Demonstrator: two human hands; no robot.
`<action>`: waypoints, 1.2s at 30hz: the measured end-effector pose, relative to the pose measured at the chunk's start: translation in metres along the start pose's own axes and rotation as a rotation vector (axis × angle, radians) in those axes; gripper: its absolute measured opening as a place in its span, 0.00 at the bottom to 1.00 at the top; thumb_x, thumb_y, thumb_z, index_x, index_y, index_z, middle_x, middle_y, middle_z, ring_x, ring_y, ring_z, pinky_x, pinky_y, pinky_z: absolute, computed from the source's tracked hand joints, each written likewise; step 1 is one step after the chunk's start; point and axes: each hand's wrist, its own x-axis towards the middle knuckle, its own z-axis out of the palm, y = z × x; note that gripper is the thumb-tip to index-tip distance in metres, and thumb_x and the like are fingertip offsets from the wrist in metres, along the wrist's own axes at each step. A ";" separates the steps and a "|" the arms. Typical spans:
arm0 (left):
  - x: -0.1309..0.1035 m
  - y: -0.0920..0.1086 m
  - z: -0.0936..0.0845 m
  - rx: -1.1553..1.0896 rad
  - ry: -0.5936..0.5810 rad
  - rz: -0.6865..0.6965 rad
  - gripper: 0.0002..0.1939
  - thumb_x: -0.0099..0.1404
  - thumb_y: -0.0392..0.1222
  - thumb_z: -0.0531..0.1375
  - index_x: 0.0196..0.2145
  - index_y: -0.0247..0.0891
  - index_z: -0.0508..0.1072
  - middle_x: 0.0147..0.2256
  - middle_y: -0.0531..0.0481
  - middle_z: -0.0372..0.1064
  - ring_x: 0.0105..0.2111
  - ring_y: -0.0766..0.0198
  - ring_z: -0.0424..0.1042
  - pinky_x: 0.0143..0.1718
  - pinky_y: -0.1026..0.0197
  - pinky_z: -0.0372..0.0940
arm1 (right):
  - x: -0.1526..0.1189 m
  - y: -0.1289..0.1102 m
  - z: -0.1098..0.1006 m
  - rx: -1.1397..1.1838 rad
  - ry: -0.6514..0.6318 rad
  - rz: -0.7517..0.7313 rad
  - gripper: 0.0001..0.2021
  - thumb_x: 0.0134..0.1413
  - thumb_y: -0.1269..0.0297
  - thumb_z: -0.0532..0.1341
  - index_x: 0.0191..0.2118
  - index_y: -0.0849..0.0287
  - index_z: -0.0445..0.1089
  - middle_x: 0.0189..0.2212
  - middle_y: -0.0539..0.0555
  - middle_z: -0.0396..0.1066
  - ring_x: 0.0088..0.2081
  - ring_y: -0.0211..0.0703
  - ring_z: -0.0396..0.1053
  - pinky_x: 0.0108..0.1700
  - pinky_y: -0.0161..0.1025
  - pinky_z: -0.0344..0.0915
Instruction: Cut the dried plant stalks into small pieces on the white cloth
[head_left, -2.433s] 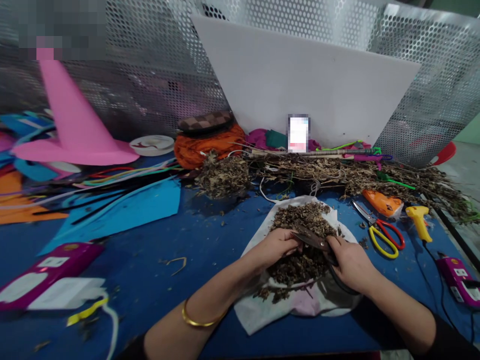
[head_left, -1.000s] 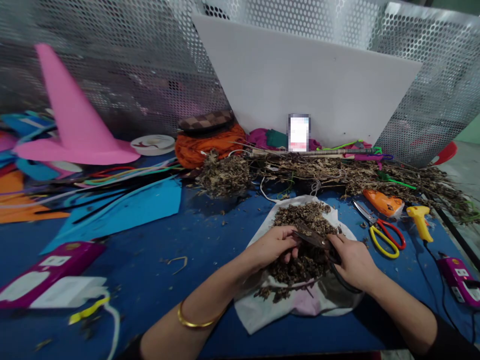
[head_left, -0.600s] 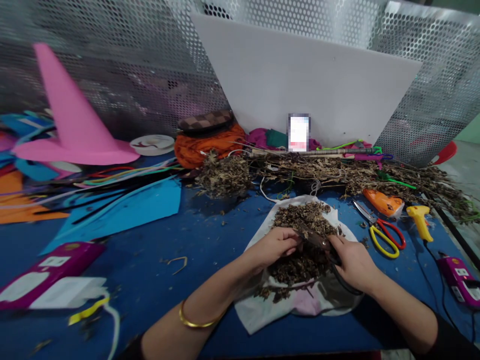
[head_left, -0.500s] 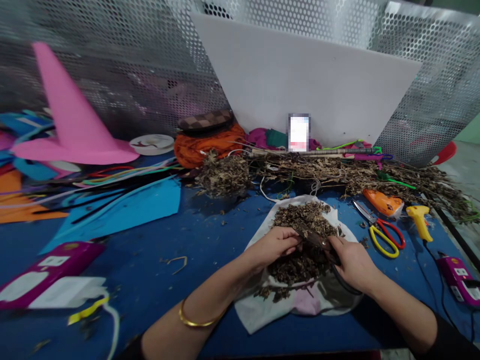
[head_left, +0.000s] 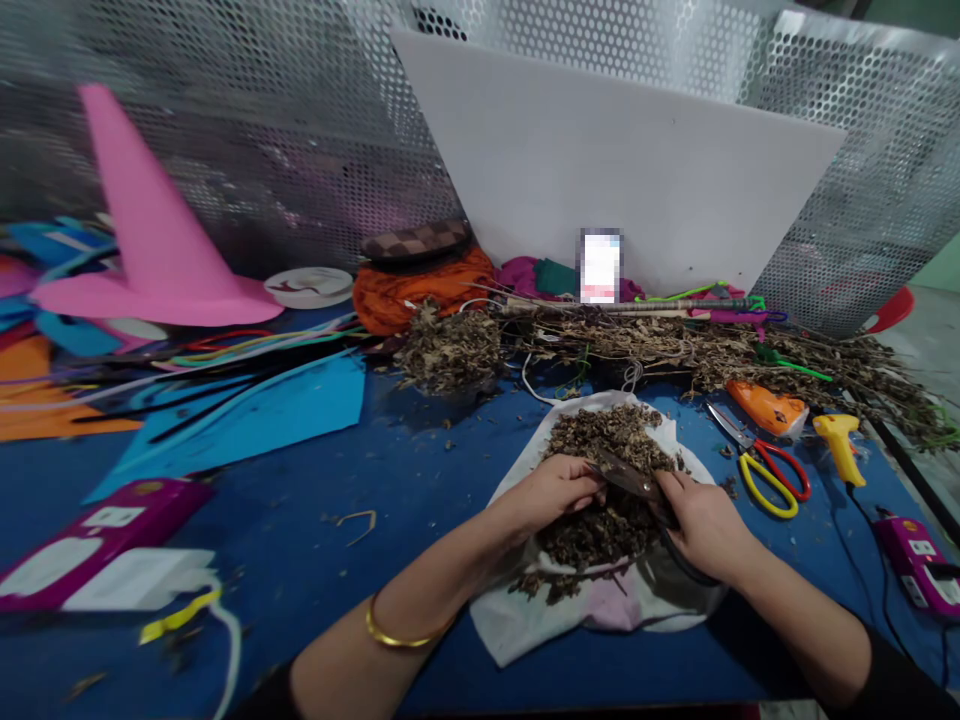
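A pair of scissors (head_left: 628, 477) with dark blades and black handles is in my right hand (head_left: 705, 530), the fingers wrapped round the handles. The blades point left, toward the fingertips of my left hand (head_left: 556, 492). My left hand is closed in a pinch beside the blade tips; what lies between its fingers is hidden. Under both hands is a heap of crumbled dried leaves (head_left: 600, 428), brown at the back and darker in front. The heap rests on a white cloth bag (head_left: 499, 625) with a pinkish patch, spread on the blue table.
Red-and-yellow-handled scissors (head_left: 776, 480), an orange packet (head_left: 766, 405) and a yellow glue gun (head_left: 840, 445) lie right. Dried stems (head_left: 615, 340) line the back, below a phone (head_left: 600, 265). Left are a pink cone hat (head_left: 154, 240), blue sheet (head_left: 255, 425) and purple power strip (head_left: 142, 500).
The whole view has shifted slightly to the right. Both hands stay in nearly the same place over the leaves, and the scissors' blades look a little more closed together.
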 end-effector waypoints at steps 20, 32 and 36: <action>0.001 -0.003 -0.004 -0.004 0.028 -0.007 0.15 0.54 0.50 0.57 0.27 0.33 0.68 0.14 0.59 0.55 0.13 0.76 0.48 0.15 0.69 0.40 | 0.000 0.002 -0.004 0.095 0.067 0.004 0.23 0.52 0.59 0.54 0.54 0.58 0.54 0.44 0.57 0.63 0.43 0.45 0.63 0.41 0.37 0.57; 0.000 -0.005 -0.003 0.165 0.129 -0.010 0.15 0.56 0.49 0.54 0.22 0.34 0.68 0.15 0.57 0.57 0.14 0.73 0.53 0.17 0.67 0.47 | -0.001 0.002 -0.006 0.054 0.022 -0.009 0.20 0.53 0.61 0.52 0.52 0.58 0.56 0.42 0.56 0.65 0.41 0.44 0.64 0.38 0.35 0.55; 0.001 -0.006 -0.004 0.164 0.093 0.110 0.15 0.56 0.48 0.54 0.23 0.33 0.70 0.16 0.57 0.54 0.18 0.71 0.50 0.21 0.67 0.46 | 0.000 0.003 -0.006 0.035 -0.006 0.013 0.19 0.52 0.63 0.53 0.51 0.58 0.56 0.42 0.56 0.65 0.40 0.44 0.65 0.37 0.35 0.55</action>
